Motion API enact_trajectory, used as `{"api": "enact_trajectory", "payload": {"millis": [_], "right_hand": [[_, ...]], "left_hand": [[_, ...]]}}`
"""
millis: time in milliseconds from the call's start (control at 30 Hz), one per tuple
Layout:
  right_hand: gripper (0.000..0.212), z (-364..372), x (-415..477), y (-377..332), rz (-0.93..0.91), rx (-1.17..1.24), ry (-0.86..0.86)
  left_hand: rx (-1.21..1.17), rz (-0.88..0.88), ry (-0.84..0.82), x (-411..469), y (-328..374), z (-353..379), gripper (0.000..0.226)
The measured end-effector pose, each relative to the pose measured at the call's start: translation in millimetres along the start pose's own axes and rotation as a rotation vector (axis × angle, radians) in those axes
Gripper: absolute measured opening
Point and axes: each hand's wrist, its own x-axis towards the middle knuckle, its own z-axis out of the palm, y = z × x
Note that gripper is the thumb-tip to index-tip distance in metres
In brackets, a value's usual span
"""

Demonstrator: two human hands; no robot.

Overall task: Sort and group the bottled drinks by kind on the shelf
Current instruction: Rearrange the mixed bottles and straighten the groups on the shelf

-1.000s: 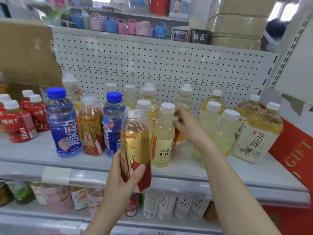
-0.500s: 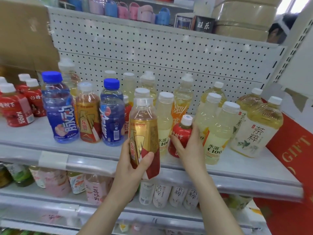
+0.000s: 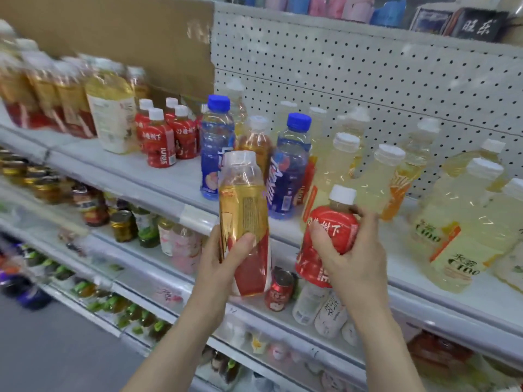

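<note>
Head camera view, looking down at a shop shelf (image 3: 169, 179) of bottled drinks, with both my bare hands raised in front of it.

My left hand (image 3: 223, 261) grips a tall amber drink bottle (image 3: 244, 210) with a gold and red label. My fingers (image 3: 243, 244) curl round its lower half, and it stands nearly upright in front of the shelf's front edge, off the shelf.

My right hand (image 3: 351, 258) grips a small red juice bottle (image 3: 331, 230) with a white cap. My thumb lies across its label and it tilts slightly left. It too is held off the shelf, just beside the amber one.

Behind my hands two blue-capped bottles (image 3: 288, 168) stand on the shelf with another amber bottle between them. Further left stands a cluster of matching small red bottles (image 3: 167, 137). To the right are pale yellow C100 bottles (image 3: 452, 236). At far left, tall amber bottles are blurred.

A white pegboard (image 3: 368, 80) backs the shelf, with a cardboard sheet (image 3: 127, 29) covering its left part. A lower shelf (image 3: 147, 278) holds mixed drinks, including a red can (image 3: 280, 290) below my hands.
</note>
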Motion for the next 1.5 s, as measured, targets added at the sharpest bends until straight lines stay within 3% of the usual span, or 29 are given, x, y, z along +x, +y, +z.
{"api": "enact_trajectory", "payload": {"millis": [200,433,600,667,900,1067,1267,1333,1433,1500], "right_hand": [[0.048,112,-15,-48,0.014,0.112,-0.080],[0.056,243,-14,-123,0.047,0.189,-0.078],[0.063,300,16,-156,-0.015,0.056,-0.055],[0.067,316,37,-164,0.009,-0.001,-0.031],[0.050,352,95,-163,0.035,-0.044,0.109],[0.066,364,114,-148,0.098,0.029,0.144],[0.064,370,126,-126,0.045,0.016,0.096],[0.066,371,124,-130,0.056,-0.077,0.153],[0.065,379,113,-159,-0.150,-0.222,0.341],[0.053,395,109,-189,-0.307,-0.154,0.207]], "left_hand": [[0.002,-0.027,0.058,20,29,-112,0.074],[0.042,-0.055,0.092,58,76,-261,0.069],[0.032,-0.072,0.107,85,100,-319,0.097],[0.023,-0.070,0.105,95,105,-333,0.100],[0.028,-0.041,0.151,127,116,-367,0.093],[0.018,-0.020,0.162,156,118,-373,0.072],[0.036,0.001,0.150,189,107,-364,0.081],[0.063,0.022,0.149,196,103,-361,0.079],[0.096,0.030,0.148,204,96,-363,0.065],[0.150,0.033,0.152,209,95,-368,0.065]]}}
